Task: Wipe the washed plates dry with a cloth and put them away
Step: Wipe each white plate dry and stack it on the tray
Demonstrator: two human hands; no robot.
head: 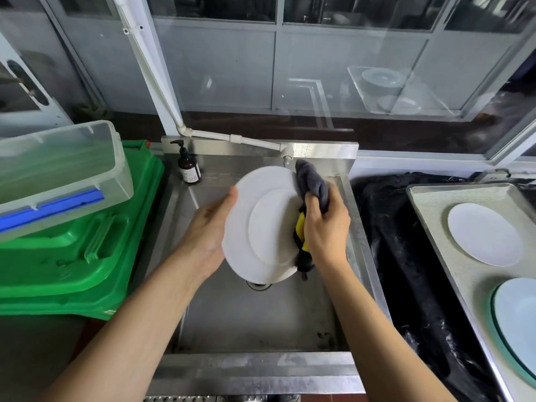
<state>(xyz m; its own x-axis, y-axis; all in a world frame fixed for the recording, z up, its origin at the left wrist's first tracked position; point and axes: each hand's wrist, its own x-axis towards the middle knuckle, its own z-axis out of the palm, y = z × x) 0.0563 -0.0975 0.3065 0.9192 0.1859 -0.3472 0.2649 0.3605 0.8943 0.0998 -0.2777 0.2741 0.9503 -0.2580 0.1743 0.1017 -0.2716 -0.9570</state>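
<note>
Plate: a white plate (261,224) is held tilted on edge above the steel sink (261,320), between both hands.
Left hand: the left hand (207,236) cups the plate's left rim, thumb over the edge, fingers hidden behind.
Right hand: the right hand (326,224) grips a grey cloth (311,184) with a yellow-and-black part, pressed against the plate's right rim.
Tray: on the right, a tray (429,204) carries another white plate (484,233) and a pale green-rimmed dish (519,320).
Soap: a brown pump bottle (188,166) stands at the sink's back left corner.
</note>
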